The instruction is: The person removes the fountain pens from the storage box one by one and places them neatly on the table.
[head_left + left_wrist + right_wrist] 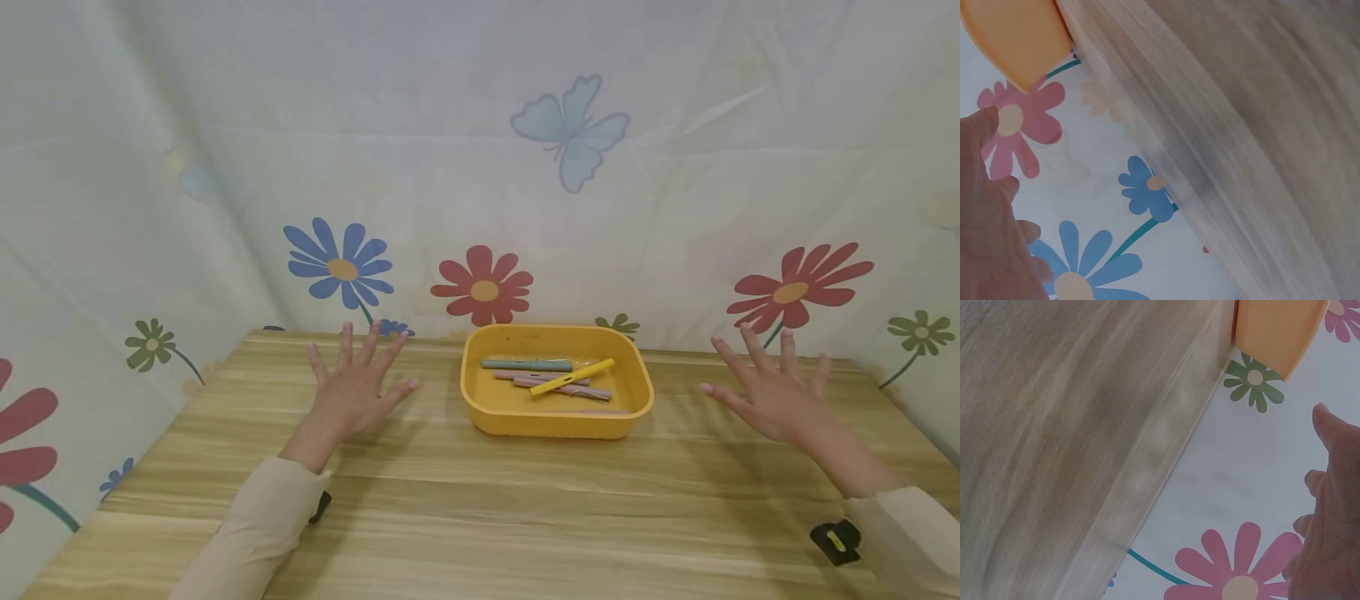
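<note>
A yellow plastic basket (555, 425) stands near the back of the wooden table. Several pens lie in it: a teal pen (517, 364) along the back, a yellow pen (558, 383) slanting across mauve pens (596, 392). To the basket's left, my left hand (352, 392) is held over the table, fingers spread, holding nothing. On the other side my right hand (776, 398) is spread likewise with nothing in it. Each wrist view shows the hand at its edge, apart from the basket, whose end wall (1022, 37) appears at the top.
Behind the wooden table (480, 517) hangs a pale cloth (420, 167) printed with flowers and a butterfly. A black strap piece with a yellow mark (836, 542) shows beneath the right sleeve (903, 533). The left sleeve (262, 517) crosses the table's left part.
</note>
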Available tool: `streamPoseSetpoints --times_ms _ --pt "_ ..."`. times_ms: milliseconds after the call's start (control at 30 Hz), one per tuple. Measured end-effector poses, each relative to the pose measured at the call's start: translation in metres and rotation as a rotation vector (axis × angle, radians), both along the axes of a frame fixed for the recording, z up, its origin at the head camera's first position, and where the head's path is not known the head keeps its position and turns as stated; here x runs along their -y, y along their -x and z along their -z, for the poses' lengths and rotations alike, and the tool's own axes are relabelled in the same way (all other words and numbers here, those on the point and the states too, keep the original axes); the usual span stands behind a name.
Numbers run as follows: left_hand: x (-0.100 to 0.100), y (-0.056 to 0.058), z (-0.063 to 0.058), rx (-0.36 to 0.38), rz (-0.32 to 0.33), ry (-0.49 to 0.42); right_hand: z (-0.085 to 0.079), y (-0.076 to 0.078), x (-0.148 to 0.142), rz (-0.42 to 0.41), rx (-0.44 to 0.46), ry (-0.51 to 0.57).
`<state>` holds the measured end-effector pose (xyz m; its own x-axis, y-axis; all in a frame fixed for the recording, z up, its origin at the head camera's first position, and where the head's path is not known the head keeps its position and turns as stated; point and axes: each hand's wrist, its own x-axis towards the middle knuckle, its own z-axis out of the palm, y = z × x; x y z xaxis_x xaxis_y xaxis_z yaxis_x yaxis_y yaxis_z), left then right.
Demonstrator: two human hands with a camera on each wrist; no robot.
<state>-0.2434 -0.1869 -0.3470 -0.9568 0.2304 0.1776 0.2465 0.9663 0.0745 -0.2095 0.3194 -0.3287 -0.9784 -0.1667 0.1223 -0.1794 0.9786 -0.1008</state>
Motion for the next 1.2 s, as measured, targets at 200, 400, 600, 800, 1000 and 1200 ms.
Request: streamPoseSetpoints --times_ms 200,400,600,800,1000,1200 --pt "0.000 0.000 -0.001 0.003 0.001 0.005 -0.001 0.000 0.000 0.003 0.008 0.000" --pt "-0.001 -0.001 -0.005 0.007 0.006 0.008 -0.004 0.001 0.000 0.006 0.007 -0.009" --pt "-0.003 -0.001 -0.008 -0.008 0.012 -0.008 -0.009 0.001 0.003 -0.001 -0.005 -0.008" --pt "-0.005 -0.003 -0.014 -0.017 0.004 -0.016 -0.019 0.003 0.012 -0.011 -0.008 0.001" --pt "-0.005 0.001 -0.021 -0.005 -0.012 -0.034 -0.031 0.010 0.026 -0.042 0.006 0.017" --pt "-0.008 0.006 -0.025 0.010 -0.009 -0.087 -0.038 0.017 0.043 -0.087 0.061 0.119"
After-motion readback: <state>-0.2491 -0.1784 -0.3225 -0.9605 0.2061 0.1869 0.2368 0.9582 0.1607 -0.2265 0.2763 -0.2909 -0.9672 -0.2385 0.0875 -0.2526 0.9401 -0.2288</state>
